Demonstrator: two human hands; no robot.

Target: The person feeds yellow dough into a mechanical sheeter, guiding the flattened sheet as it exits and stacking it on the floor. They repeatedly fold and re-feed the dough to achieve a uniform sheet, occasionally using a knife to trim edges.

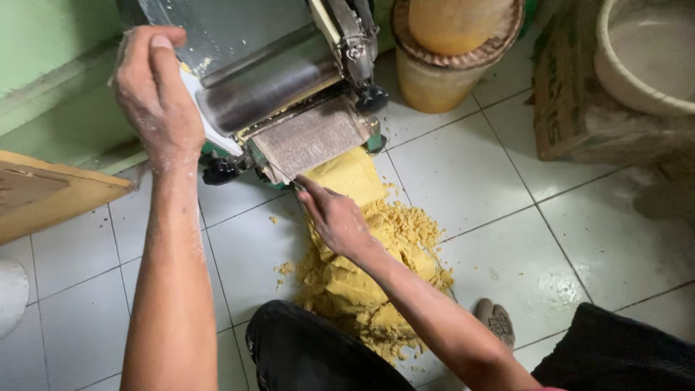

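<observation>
A person crouches on the white tiled floor (507, 210) in front of a roller-type dough machine (282, 94), feeding or catching a sheet of yellow dough (347, 177) as it comes off the machine's lower chute. The machine sits low, so the sheet drops straight from the chute onto a crumbly heap of the same dough (362, 282) piled on the floor just below it, between the machine and the person's dark-clothed knees.

The left hand (156, 98), dusted with flour, is raised at the machine's left end, its fingers curled around what looks like a pale handle or edge piece beside the steel roller (268, 90); the exact part gripped is hard to tell from this angle. The right hand (333, 217) reaches to the mouth of the chute, fingers extended and mostly flat, fingertips touching the emerging sheet where it leaves the machine, guiding rather than clenching it.

Behind the machine to its right stands a yellow tub (441, 72) with a rounded yellow mass in it. Farther right of the machine are a cardboard box (565, 94) and a large pale basin (644, 58). To the machine's left, a wooden board (51, 192) juts in near the green wall (51, 43). A bare foot (496, 318) shows on the tiles below the dough heap.
</observation>
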